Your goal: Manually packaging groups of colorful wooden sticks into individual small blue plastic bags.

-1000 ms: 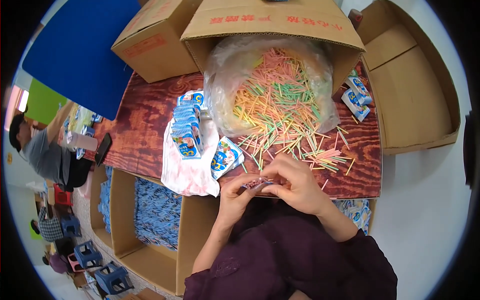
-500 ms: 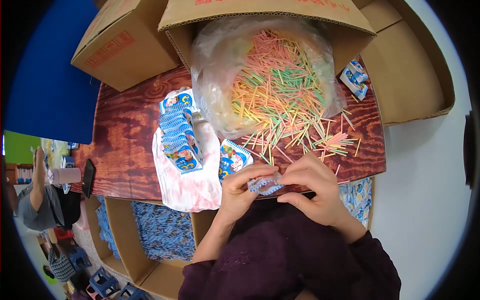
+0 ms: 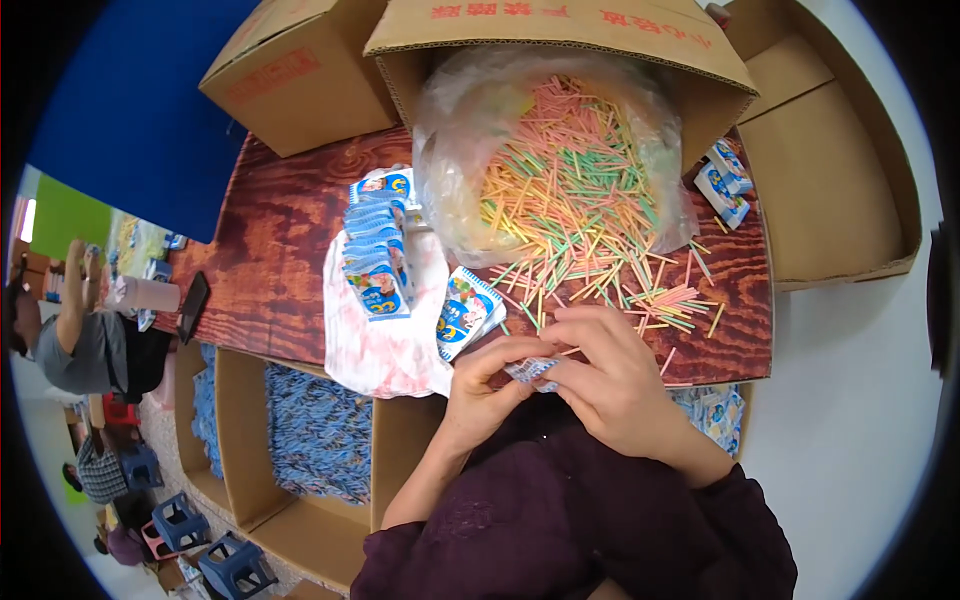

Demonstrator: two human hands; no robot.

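Around the two hands the room is tight. At 12 o'clock loose coloured sticks (image 3: 600, 280) cover the table (image 3: 270, 270), spilling from a plastic bag (image 3: 560, 160). At 10 o'clock a row of small packets (image 3: 375, 255) on white cloth (image 3: 380, 340) blocks the way. Bare wood stays free at 9 o'clock, further left.

Glossy printed-film packet (image 3: 532, 371) pinched between left hand (image 3: 487, 392) and right hand (image 3: 610, 385); table (image 3: 270, 270) of dark red wood-grain laminate, smooth; matt brown corrugated cardboard box (image 3: 560, 30); crinkled clear plastic bag (image 3: 460, 110) of matt pastel sticks (image 3: 575, 205); white cloth (image 3: 375, 345), blotched pink.
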